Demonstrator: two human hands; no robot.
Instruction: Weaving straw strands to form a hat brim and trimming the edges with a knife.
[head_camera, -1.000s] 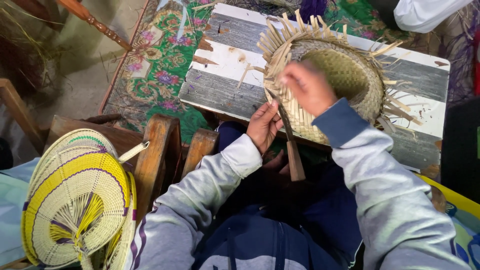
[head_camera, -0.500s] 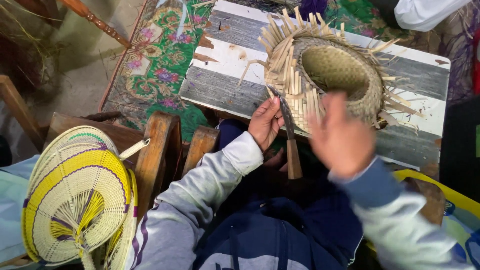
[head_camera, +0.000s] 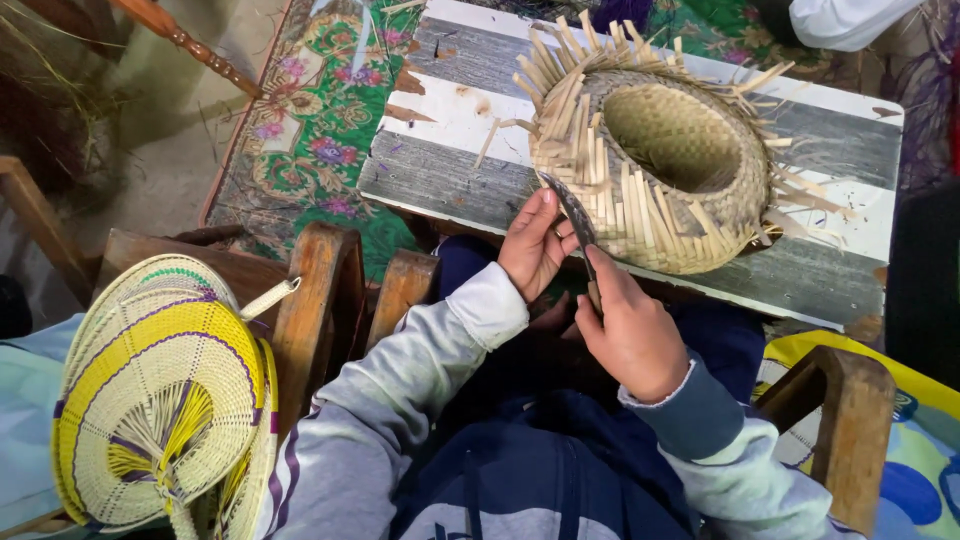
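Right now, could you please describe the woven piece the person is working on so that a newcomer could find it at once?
Start at the grey-and-white striped board ahead of the person. On it sits a half-woven straw hat, crown downward, hollow upward. Unlike the finished yellow-and-purple fan at lower left, it is plain tan, with loose strips bristling around its rim.

Before you: one low wooden table (head_camera: 450, 130), top painted in broad grey and white stripes, paint chipped to bare wood in patches near its left end. On it: one unfinished woven straw hat (head_camera: 660, 160), crown opening upward, loose flat straw ends bristling all around its rim; it sits toward your near edge, slightly overhanging. Beneath the table, on the floor: one patterned rug (head_camera: 310, 140), green with pink and yellow floral motifs, running out past the table's left side. Beyond the rug, left: bare grey floor (head_camera: 150, 150) with a few scattered straw stalks.
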